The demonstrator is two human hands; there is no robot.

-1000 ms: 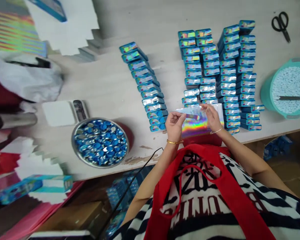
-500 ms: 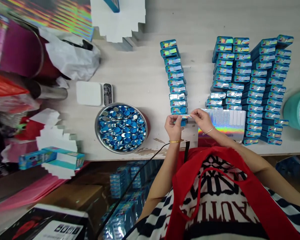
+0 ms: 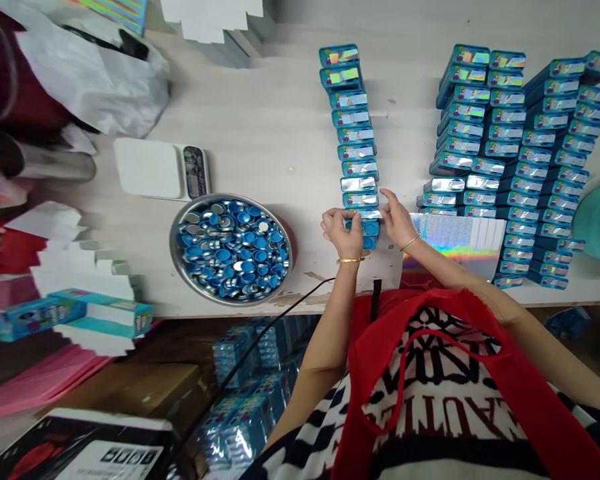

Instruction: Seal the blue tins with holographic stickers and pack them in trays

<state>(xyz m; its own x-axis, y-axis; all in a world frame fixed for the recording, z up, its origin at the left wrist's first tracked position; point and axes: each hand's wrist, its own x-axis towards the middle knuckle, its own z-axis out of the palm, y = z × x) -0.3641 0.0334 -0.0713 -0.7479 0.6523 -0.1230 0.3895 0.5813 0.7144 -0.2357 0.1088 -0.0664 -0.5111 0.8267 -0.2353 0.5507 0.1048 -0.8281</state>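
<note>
My left hand [image 3: 344,233] is closed in a pinch at the left end of a shiny holographic sticker strip [image 3: 371,215]. The strip lies along the narrow top of a blue box near the front of a single column of blue boxes [image 3: 357,152]. At the strip's other end my right hand [image 3: 397,219] has its index finger and thumb apart, with nothing seen between them. Two boxes in front of the strip show bare blue tops. Under my right wrist sits the holographic sticker sheet [image 3: 450,233], with several pale strip-shaped areas on its right side.
Several packed rows of blue boxes [image 3: 517,160] stand at the right, beside a turquoise tub [image 3: 593,220]. To the left are a steel bowl [image 3: 174,257] of blue-and-silver caps and a white scale [image 3: 150,167]. A black cable [image 3: 275,320] runs over the table edge.
Both hands have moved from the sheet to the single column with the strip. The strip, held between both hands before, now rests on a box, and the right fingers have come off it.
</note>
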